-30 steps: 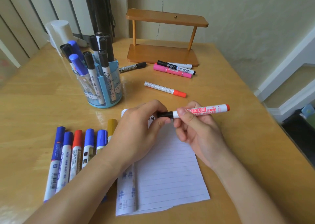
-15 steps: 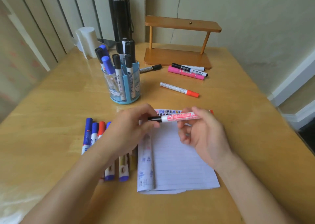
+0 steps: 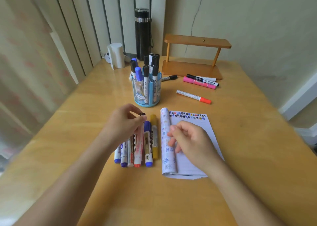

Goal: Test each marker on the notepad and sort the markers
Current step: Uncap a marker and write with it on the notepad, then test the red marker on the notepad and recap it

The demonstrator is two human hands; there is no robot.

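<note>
Closest to me, the notepad (image 3: 205, 127) lies open on the table (image 3: 240, 140). The right hand (image 3: 190, 140) hovers over it, fingers loosely curled and holding nothing. Just left, a row of markers (image 3: 149, 150) lies side by side, each running near to far. Among them is the marker (image 3: 139, 143), a white barrel with red print, its red end toward me and its black cap pointing away. The left hand (image 3: 127, 122) pinches that cap; the hands are apart. Coloured test marks (image 3: 187, 115) line the pad's far edge. Beyond, a blue pen holder (image 3: 147, 95) stands with black- and blue-capped markers upright in it. Right of it lie a red-capped marker (image 3: 193, 97) and a pink marker (image 3: 199, 85), in front of a wooden shelf (image 3: 192, 67).
</note>
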